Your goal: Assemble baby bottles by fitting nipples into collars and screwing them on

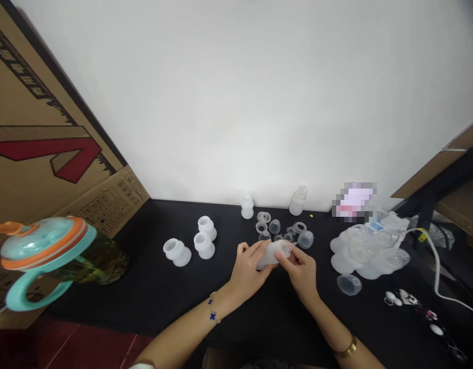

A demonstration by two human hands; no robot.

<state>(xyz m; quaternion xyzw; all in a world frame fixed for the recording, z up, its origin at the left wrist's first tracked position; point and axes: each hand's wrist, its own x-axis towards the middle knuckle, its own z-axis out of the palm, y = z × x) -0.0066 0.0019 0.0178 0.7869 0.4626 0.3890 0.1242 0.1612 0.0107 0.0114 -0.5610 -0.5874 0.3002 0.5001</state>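
A translucent white bottle [265, 259] lies tilted between both hands above the black table. My left hand [248, 269] is wrapped round its body. At its clear top end, the fingers of my right hand [302, 269] are pinched on the cap or collar; the exact part is partly hidden. Just beyond the hands are loose clear rings [261, 227] and small clear domed caps [305, 239]. Two capped bottles stand by the wall, one white [247, 207] and one clearer [298, 201]. Three open white bottles [177, 252] are on the left.
A teal and orange lidded jug [47, 246] stands at the far left by a cardboard box [40, 128]. On the right are several bagged bottles [369, 253], a clear cup [349, 284], a white cable [437, 266], a blurred-out screen [353, 200] and small black-and-white items [411, 300].
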